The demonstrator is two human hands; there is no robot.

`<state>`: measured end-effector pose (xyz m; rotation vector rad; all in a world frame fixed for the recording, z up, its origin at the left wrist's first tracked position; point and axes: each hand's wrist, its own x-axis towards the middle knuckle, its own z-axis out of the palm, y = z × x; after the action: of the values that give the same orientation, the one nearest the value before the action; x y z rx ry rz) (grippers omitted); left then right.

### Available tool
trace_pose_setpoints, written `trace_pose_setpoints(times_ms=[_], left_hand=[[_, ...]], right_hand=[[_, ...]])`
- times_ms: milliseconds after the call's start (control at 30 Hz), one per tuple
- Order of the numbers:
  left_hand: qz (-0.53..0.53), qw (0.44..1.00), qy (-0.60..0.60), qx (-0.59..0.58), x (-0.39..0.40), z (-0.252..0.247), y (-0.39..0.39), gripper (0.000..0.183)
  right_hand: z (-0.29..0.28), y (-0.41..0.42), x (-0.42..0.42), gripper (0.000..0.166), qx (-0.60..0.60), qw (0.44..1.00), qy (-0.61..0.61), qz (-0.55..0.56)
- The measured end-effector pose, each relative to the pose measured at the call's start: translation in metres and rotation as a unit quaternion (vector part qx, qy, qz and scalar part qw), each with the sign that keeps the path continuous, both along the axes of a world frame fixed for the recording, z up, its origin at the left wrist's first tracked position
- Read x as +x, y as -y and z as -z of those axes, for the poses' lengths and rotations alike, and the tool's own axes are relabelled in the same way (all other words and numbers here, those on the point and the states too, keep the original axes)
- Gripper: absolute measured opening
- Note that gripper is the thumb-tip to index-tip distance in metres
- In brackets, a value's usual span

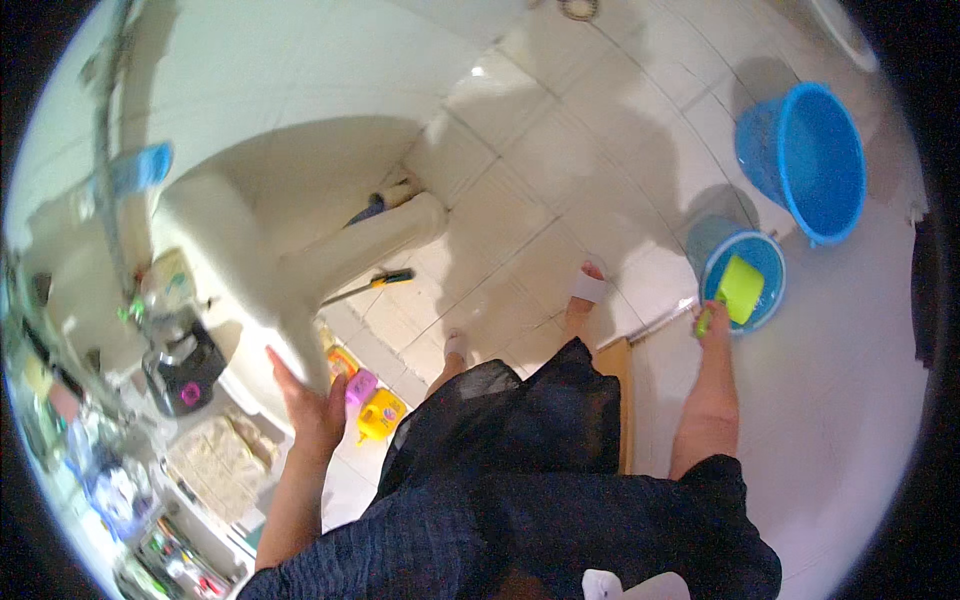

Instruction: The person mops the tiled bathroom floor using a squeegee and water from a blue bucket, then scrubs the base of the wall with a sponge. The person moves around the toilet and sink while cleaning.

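Observation:
My right hand (715,324) grips the handle of a lime-green plastic water dipper (742,289). The scoop of the dipper is at the mouth of a small blue bucket (703,244) with a pale rim. I cannot tell whether it touches the water inside. My left hand (315,411) is beside the white ceramic pedestal washbasin (262,315). Its thumb and fingers are spread and hold nothing; whether they touch the basin's rim is unclear.
A larger blue tub (765,142) stands beyond the bucket. Under the basin are a yellow bottle (381,415), a purple bottle (361,385) and a black-and-yellow tool handle (394,277). A black container (184,367) and a beige cloth (217,461) lie left. A floor drain (579,9) is at the far edge.

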<state>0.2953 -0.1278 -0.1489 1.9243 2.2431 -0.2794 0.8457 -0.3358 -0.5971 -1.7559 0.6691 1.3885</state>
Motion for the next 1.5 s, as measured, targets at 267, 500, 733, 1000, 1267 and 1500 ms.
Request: trace_pose_setpoints(times_ms=[267,500,733,1000,1267,1500], left_hand=[[0.073,0.994,0.071,0.029,-0.014,-0.004,0.002,0.103],[0.068,0.973,0.216,0.033,-0.043,-0.008,0.012,0.097],[0.139,0.927,0.345,0.058,-0.098,-0.058,0.095,0.081],[-0.092,0.873,0.477,0.046,-0.227,-0.123,0.259,0.053],[-0.263,0.882,0.384,0.072,-0.344,-0.087,0.351,0.047],[-0.399,0.863,0.301,0.068,-0.325,-0.052,0.433,0.046]], right_hand=[[-0.140,0.007,-0.024,0.034,0.350,0.896,-0.211,0.173],[-0.298,-0.053,-0.116,0.040,0.482,0.836,-0.249,-0.084],[-0.467,-0.103,-0.270,0.042,0.542,0.728,-0.338,-0.249],[-0.547,-0.104,-0.403,0.039,0.419,0.743,-0.374,-0.365],[-0.505,-0.169,-0.589,0.034,0.232,0.732,-0.284,-0.574],[-0.498,-0.261,-0.606,0.066,0.281,0.295,0.396,-0.823]])
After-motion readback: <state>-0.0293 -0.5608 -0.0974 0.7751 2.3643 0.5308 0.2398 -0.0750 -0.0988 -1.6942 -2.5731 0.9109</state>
